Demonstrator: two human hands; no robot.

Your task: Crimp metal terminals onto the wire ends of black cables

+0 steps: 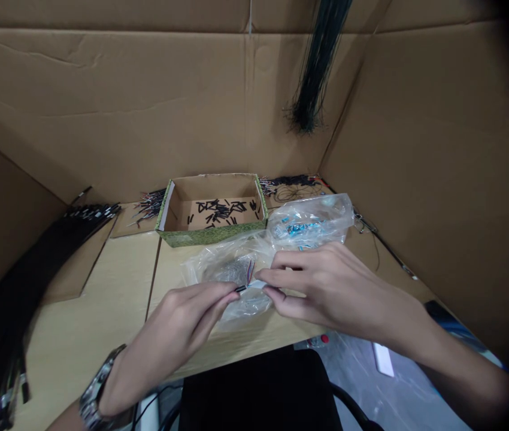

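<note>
My left hand [198, 314], with a metal watch on its wrist, pinches the end of a black cable [241, 288]. Thin coloured wires [250, 272], red and blue among them, stick up from that end. My right hand [317, 287] pinches a small whitish piece [257, 284] right beside the cable end; its exact shape is hard to make out. Both hands are over a clear plastic bag [218, 257] that holds small shiny parts. Behind my right hand lies another clear bag [338, 209] with small blue pieces in it.
A green-edged cardboard box [214, 234] holds several short black pieces. Bundles of black cables lie at the left [43, 263] and behind the box. Dark thin wires [320, 66] hang at the upper right. Cardboard walls [115, 108] enclose the table [124, 269]. A black chair [261, 392] stands at the front edge.
</note>
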